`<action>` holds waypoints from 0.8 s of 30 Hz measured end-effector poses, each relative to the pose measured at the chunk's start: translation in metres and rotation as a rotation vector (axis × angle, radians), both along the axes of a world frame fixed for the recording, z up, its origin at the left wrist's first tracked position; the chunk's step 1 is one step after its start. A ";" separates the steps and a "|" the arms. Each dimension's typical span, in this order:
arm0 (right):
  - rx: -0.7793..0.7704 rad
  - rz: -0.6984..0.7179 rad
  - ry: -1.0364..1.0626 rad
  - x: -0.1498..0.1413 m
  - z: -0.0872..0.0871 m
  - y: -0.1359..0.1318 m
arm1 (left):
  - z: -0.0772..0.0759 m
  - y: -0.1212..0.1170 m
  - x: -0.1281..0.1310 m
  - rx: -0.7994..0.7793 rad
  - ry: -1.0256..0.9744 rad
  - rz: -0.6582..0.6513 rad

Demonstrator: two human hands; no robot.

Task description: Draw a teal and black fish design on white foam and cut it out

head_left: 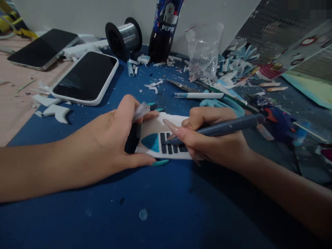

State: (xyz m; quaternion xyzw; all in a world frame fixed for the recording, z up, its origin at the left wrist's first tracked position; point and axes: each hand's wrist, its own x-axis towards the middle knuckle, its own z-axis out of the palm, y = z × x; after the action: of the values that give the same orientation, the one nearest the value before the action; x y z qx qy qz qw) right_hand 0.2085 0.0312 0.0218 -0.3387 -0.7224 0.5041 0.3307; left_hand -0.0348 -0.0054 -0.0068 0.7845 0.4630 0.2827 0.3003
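Note:
A small white board lies flat on the blue table, marked with a teal pointed shape and several dark bars. My left hand grips the board's left end, thumb along the near edge and fingers at the far edge. A translucent pen cap sticks out between its fingers. In my right hand is a dark grey marker, its tip down at the dark bars. That hand rests over the board's right end and hides it.
Two phones and a wire spool stand back left. Behind are a Pepsi bottle and a clear plastic bag. A white-and-blue pen, pliers and a pile of scraps lie beyond my right hand.

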 end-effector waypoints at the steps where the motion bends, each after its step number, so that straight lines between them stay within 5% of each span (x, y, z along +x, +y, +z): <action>1: -0.004 0.009 0.009 0.000 0.000 0.000 | 0.000 0.000 0.000 0.004 -0.007 -0.003; 21: -0.002 0.122 0.025 0.002 0.002 0.003 | 0.000 0.001 0.003 -0.018 -0.025 -0.009; 24: 0.013 0.012 0.052 0.001 0.001 0.003 | 0.000 0.001 0.002 -0.036 -0.018 0.000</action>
State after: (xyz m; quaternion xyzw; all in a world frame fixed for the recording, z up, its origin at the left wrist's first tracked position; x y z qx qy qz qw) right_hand 0.2095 0.0345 0.0227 -0.3188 -0.7190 0.5099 0.3485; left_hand -0.0329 -0.0046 -0.0070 0.7763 0.4653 0.2816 0.3185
